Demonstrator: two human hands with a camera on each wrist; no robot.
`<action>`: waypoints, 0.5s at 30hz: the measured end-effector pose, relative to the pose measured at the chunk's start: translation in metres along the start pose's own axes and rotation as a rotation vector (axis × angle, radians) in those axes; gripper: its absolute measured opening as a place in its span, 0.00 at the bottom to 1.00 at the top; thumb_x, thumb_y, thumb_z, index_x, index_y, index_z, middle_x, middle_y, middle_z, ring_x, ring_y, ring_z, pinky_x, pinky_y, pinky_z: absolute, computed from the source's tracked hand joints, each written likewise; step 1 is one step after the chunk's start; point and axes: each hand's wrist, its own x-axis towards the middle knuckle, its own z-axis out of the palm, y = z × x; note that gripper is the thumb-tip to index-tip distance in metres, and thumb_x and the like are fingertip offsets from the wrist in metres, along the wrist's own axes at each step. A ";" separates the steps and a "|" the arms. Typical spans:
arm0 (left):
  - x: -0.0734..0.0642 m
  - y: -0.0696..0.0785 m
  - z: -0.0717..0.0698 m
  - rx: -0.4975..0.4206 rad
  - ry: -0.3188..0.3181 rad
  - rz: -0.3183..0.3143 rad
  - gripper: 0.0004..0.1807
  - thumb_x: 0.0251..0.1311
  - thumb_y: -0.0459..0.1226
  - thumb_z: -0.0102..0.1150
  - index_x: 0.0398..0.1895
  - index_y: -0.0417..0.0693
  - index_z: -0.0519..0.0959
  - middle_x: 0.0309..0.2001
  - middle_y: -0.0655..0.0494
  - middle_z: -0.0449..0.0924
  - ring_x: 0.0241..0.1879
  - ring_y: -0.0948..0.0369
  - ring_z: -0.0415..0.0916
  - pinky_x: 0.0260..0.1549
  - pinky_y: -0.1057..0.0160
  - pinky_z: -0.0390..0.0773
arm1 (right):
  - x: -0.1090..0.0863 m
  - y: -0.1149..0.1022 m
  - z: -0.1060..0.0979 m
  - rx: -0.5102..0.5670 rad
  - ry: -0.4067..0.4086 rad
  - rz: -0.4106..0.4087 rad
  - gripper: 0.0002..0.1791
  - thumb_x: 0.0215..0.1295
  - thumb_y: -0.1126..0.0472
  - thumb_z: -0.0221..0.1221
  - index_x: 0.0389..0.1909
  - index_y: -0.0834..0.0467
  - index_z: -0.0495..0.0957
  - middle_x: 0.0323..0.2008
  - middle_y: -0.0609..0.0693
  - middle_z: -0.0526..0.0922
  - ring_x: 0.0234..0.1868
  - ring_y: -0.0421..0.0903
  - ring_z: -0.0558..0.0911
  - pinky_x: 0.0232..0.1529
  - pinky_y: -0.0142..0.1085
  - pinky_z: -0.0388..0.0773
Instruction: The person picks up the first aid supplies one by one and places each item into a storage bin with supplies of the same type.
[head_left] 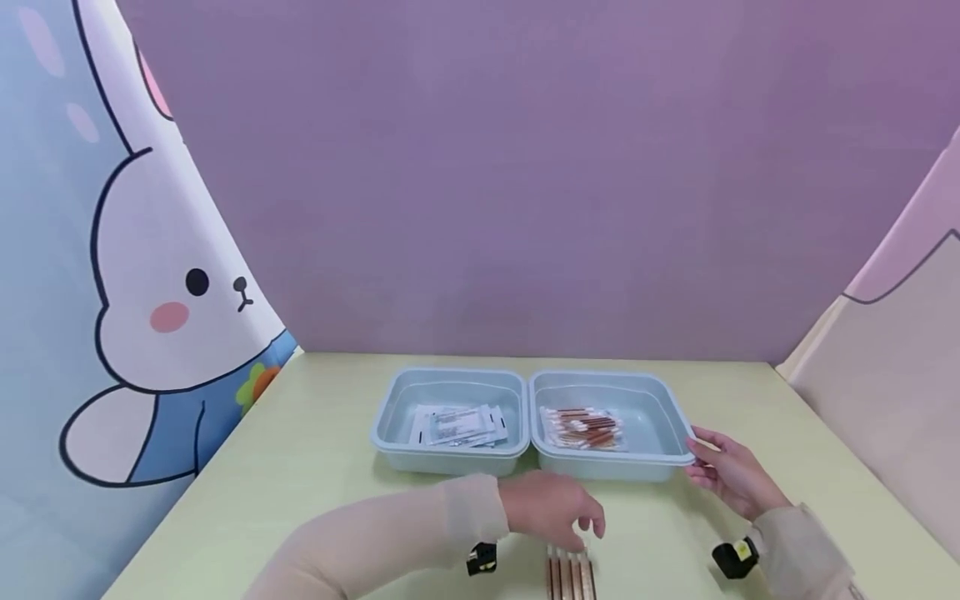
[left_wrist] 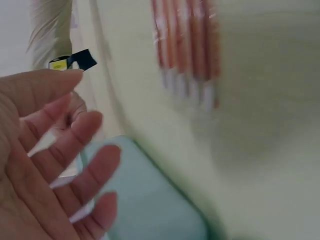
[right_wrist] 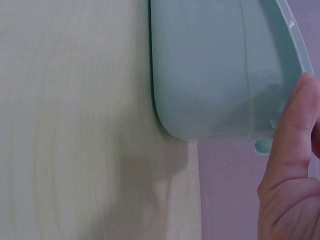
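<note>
My left hand hovers with loosely bent fingers, holding nothing, above a pack of brown cotton swabs at the table's front. In the left wrist view the white-tipped swabs lie side by side under clear film, apart from the fingers. At the right, my right hand grips the front right corner of a pale blue plastic tray. The right wrist view shows the thumb at that tray's rim. More packs of brown swabs lie inside this tray, towards its left side.
A second pale blue tray stands against the first one's left side and holds several flat white sachets. Both sit on the pale yellow table. Behind rises a purple backdrop, with a rabbit-printed panel on the left.
</note>
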 end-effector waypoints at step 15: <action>0.007 -0.003 0.044 -0.135 -0.093 -0.282 0.25 0.46 0.43 0.74 0.50 0.64 0.78 0.37 0.68 0.72 0.31 0.69 0.69 0.28 0.65 0.69 | -0.001 0.005 -0.002 0.101 0.001 -0.020 0.10 0.71 0.63 0.53 0.51 0.55 0.69 0.26 0.51 0.80 0.25 0.40 0.82 0.32 0.31 0.80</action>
